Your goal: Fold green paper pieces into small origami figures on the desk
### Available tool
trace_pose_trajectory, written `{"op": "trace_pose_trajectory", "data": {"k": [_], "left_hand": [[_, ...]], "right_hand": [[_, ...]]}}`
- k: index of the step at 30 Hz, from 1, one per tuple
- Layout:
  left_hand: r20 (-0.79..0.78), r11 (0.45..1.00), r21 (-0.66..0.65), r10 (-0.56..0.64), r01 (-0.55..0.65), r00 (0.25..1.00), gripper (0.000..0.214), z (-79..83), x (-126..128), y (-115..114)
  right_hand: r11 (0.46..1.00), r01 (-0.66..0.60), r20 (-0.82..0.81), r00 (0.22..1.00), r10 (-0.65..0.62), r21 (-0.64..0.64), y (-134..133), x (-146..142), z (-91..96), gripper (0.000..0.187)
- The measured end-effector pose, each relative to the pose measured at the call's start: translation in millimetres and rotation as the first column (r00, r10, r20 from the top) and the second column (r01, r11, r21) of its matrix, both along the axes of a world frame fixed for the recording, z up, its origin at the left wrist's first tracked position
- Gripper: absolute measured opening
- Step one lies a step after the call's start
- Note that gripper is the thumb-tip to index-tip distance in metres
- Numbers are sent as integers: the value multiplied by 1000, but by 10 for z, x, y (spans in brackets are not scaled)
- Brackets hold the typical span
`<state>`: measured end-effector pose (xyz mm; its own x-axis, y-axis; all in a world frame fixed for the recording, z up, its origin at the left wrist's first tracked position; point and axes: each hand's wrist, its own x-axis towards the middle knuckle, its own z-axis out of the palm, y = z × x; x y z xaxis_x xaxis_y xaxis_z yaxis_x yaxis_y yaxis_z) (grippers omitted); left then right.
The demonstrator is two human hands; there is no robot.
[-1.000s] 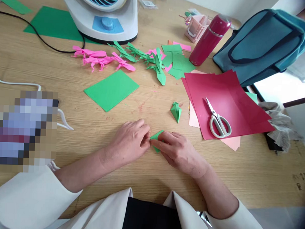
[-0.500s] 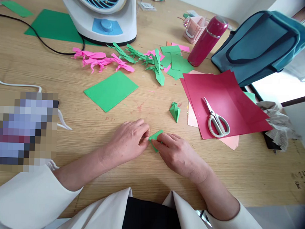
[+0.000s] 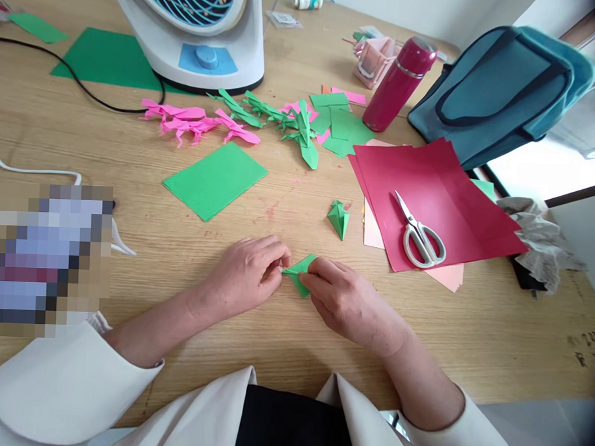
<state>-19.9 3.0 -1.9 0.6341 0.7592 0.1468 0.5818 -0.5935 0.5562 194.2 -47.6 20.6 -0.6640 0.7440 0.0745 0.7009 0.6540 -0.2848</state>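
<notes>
A small folded piece of green paper (image 3: 303, 265) lies between my hands, low over the wooden table. My left hand (image 3: 251, 270) pinches its narrow left tip between thumb and forefinger. From the other side my right hand (image 3: 343, 299) grips the paper, its fingers covering the right part. Just beyond my right hand lies a second folded green paper piece (image 3: 338, 219), faceted and pointed, on the tabletop. A stack of green paper sheets (image 3: 215, 181) rests farther off to the left.
White-handled scissors (image 3: 423, 244) lie on red paper (image 3: 466, 209) at the right. Pink folded figures (image 3: 184, 120) and green ones (image 3: 305, 135) line the back. Behind them stand a fan (image 3: 210, 57), a magenta bottle (image 3: 400, 83) and a teal bag (image 3: 497, 100). A blurred-out device (image 3: 47, 253) is at left.
My left hand has shifted slightly left along the green paper's tip, and more of the paper shows between my hands. The whole view has moved a little.
</notes>
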Motion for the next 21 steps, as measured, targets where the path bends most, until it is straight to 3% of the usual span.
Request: {"op": "trace_pose_trajectory", "data": {"k": [6,12,18,21], "left_hand": [[16,993,83,-87,85,996,13,-17,-40,-1],[-20,994,79,-69,71,997,7,-24,-35,2],[-59,992,91,-83,88,995,6,-20,-25,15],[-66,989,111,-87,94,994,8,-23,-31,16]], "right_hand": [[1000,6,-46,999,-5,23,9,3,-12,23],[1000,14,-83,996,-11,28,14,4,-45,24],[980,198,-233,954,-191,6,71,-15,-115,14],[966,255,-278,926,-255,-36,110,4,-164,27]]}}
